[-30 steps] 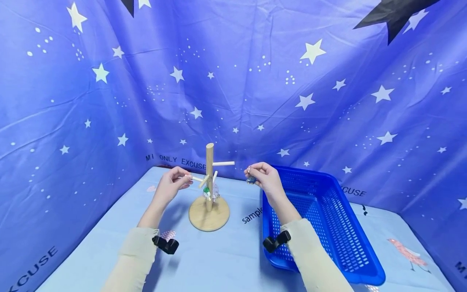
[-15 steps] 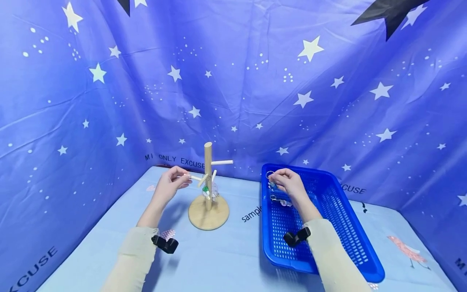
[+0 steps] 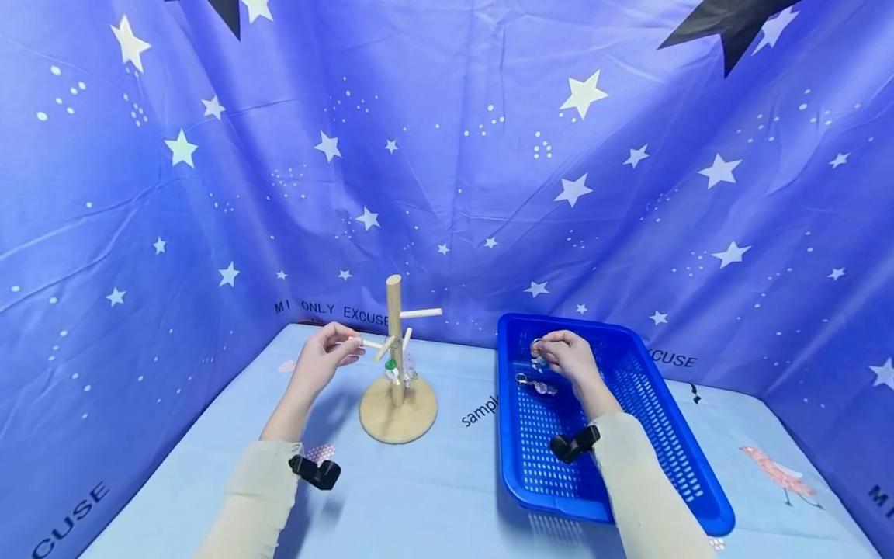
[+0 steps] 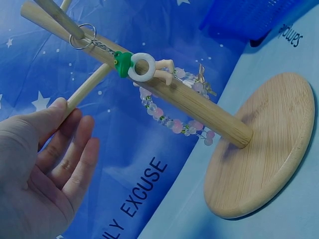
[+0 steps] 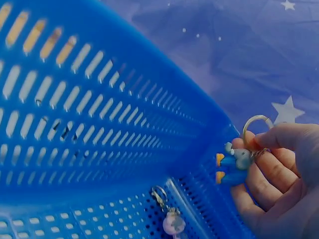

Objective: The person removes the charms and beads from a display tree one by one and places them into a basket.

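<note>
My left hand (image 3: pixel 324 361) pinches the end of a peg (image 4: pixel 87 88) on the wooden stand (image 3: pixel 396 419) between thumb and fingers. From another peg hangs a keychain with a green and white figure (image 4: pixel 142 67). A beaded bracelet in pink and clear beads (image 4: pixel 177 124) hangs behind the post. My right hand (image 3: pixel 574 365), over the far end of the blue basket (image 3: pixel 513 466), pinches a keychain with a small blue and grey figure (image 5: pixel 239 162) by its ring. Beneath it in the basket lies a keychain with a pink bead (image 5: pixel 173 224).
The basket stands to the right of the stand on a light blue printed cloth (image 3: pixel 419 497). A blue curtain with stars (image 3: pixel 447 155) closes off the back and sides. One upper peg (image 3: pixel 422 313) points right from the post.
My right hand has moved right, away from the stand, and come over the basket with the blue figure keychain. My left hand has kept its hold on the peg.
</note>
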{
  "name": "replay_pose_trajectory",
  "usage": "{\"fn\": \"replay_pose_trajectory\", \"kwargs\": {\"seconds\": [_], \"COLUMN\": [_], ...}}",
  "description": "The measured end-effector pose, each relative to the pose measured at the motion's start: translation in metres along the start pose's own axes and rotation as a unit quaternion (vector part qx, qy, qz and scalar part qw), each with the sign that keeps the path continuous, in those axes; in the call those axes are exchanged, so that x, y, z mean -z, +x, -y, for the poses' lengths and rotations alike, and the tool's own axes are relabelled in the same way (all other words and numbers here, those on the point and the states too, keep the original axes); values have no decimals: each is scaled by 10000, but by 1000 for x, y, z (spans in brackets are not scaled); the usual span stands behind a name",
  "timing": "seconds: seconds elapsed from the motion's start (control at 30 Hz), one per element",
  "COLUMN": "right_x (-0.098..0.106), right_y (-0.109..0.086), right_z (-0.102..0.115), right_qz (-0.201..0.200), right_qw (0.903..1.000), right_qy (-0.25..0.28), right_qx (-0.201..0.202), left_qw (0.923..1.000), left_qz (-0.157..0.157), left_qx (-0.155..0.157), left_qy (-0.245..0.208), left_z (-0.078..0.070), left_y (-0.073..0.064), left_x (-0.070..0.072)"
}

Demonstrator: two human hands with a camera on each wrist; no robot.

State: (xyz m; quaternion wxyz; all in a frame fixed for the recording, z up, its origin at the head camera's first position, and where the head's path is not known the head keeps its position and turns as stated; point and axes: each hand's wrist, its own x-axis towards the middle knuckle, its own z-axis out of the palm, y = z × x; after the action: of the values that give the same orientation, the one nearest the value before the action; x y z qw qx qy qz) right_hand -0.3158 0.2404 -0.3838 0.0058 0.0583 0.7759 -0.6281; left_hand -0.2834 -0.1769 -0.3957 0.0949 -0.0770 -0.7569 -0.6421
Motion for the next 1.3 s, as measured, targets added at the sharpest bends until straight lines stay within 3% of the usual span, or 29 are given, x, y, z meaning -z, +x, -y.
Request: {"fn": "replay_pose_trajectory", "kwargs": {"seconds": [0.17,0.47,0.93,1.3], "right_x": [7,18,43,56], "right_y": [3,3,10,13], "right_z": [-4,-8,-32,-41], "right_qz": [-36,-181,-520,-903], "right_qw": [9997,9998,9959,9929], "right_qy": [248,107,260,409], "right_qx": [5,-53,-687,-655], "left_qw": [10000,10000,10000,9999], "left_qz": [-25,-44,-46,38], "left_qx": [-40,-24,-39,-126], "left_qy": [10,-20,-33,-20], "left_z": [-1,-3,-3,1], "left_y": [1,2,-2,0], "left_x": [1,2,5,1]}}
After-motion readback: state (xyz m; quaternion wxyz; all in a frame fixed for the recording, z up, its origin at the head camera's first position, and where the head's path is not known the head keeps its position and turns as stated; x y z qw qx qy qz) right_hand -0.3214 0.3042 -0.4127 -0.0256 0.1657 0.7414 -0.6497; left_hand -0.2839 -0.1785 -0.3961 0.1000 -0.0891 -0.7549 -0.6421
